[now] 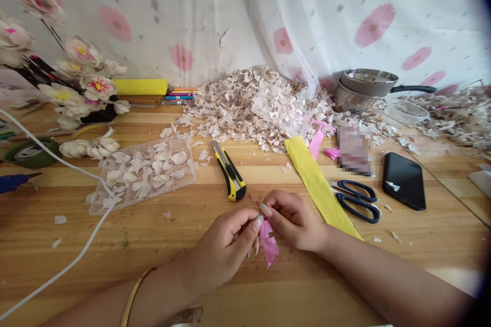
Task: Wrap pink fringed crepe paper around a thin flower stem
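My left hand (226,245) and my right hand (295,219) meet over the wooden table (153,265), both pinched on a small strip of pink crepe paper (268,245). The strip hangs down between my fingertips, its lower edge cut into a fringe. A yellow utility knife (230,172) lies just beyond my hands. To the right lies a long yellow crepe paper strip (318,184), with blue-handled scissors (358,198) beside it.
A clear tray of white petals (143,171) sits left of centre. A big heap of petal scraps (249,104) lies behind. Paper flowers (76,87) stand at left, crossed by a white cable (76,260). A black phone (404,180) and a metal pan (364,87) are on the right.
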A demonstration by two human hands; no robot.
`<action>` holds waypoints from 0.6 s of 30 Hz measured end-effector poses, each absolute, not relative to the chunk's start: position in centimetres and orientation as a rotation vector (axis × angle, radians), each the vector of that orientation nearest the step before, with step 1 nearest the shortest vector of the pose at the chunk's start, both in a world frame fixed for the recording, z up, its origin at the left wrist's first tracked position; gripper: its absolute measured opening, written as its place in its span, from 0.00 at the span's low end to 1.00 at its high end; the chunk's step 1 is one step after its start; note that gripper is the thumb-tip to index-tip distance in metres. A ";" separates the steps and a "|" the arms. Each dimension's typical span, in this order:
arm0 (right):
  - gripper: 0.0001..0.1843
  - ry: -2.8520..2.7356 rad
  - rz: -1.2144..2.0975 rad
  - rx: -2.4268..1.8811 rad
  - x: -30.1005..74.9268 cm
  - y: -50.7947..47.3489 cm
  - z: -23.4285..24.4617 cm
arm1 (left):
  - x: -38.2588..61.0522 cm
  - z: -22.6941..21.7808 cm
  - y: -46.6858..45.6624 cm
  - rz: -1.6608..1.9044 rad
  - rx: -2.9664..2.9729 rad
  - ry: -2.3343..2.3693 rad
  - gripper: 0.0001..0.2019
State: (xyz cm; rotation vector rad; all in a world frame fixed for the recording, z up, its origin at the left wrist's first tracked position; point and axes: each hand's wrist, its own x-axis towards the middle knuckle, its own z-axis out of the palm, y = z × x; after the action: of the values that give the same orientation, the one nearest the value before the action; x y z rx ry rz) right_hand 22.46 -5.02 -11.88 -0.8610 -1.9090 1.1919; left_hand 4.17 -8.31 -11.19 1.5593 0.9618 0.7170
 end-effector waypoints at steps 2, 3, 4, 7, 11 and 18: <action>0.15 -1.935 1.154 -0.882 22.4 -5.0 -12.1 | 4.2 -11.1 -8.3 0.710 1.551 0.956 0.14; 0.15 -1.949 1.136 -0.894 22.4 -5.1 -12.2 | 4.2 -11.1 -8.3 0.708 1.551 0.956 0.14; 0.16 -1.956 1.124 -0.907 22.3 -5.0 -12.2 | 4.2 -11.1 -8.3 0.709 1.556 0.958 0.14; 0.18 -1.902 1.155 -0.923 22.4 -5.0 -12.0 | 4.2 -11.1 -8.3 0.724 1.566 0.972 0.15; 0.17 -1.782 1.305 -0.861 22.4 -4.8 -12.0 | 4.2 -11.5 -8.2 0.793 1.533 0.993 0.15; 0.09 -1.878 1.278 -0.682 22.5 -5.1 -12.9 | 4.1 -11.9 -8.2 0.851 1.508 1.034 0.16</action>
State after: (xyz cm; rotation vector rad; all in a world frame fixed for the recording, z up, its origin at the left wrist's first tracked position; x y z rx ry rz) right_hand 22.46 -5.07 -12.91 -0.6818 -1.8779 1.2781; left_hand 4.11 -8.19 -11.93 1.5075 1.0339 0.8508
